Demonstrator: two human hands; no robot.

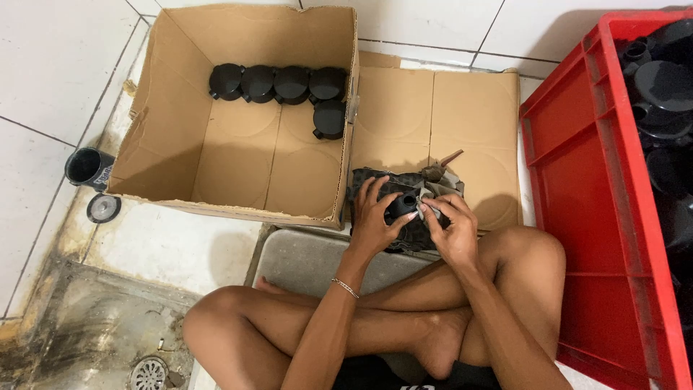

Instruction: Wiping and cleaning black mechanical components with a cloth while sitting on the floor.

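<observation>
White tiled floor (58,65) — on it a cardboard box (238,166), flattened cardboard (462,108), red crate (585,180), black cup (88,167).

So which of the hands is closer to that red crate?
Right. The right hand is on the side of the red crate; the left hand sits farther away, toward the cardboard box.

Red crate (577,166): we see it cut off at the right and bottom edges. Black part (401,206): largely covered by our left hand (372,220) and right hand (453,230); shape unclear. Floor drain (149,373): clipped below.
</observation>
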